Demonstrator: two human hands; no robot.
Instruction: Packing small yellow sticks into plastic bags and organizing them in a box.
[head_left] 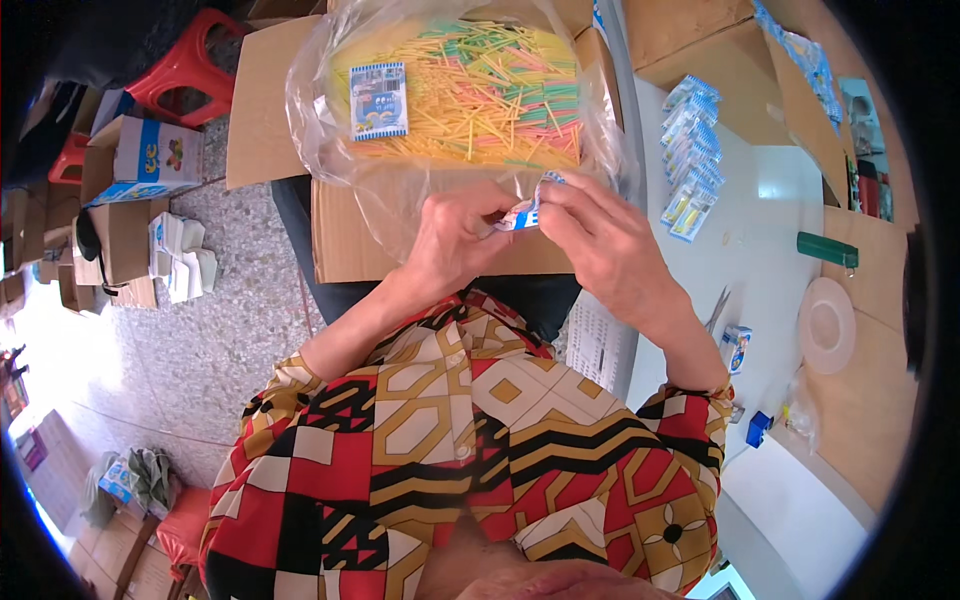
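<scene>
Left hand (449, 232), right hand (608, 240): blue-white packet (519, 216) pinched between.

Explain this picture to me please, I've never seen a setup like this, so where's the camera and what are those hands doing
There is no machine here: a person works with bare hands. The one picture comes from a wide fisheye camera on that person's head, looking down, so edges bend and the patterned shirt shows below. Picture left is the person's left.

The left hand and right hand together hold a small packet between their fingers. Beyond them, an open cardboard box with a clear plastic bag holds thin coloured sticks; another packet lies on top. To the right, a row of packets lies on a pale tabletop.
</scene>
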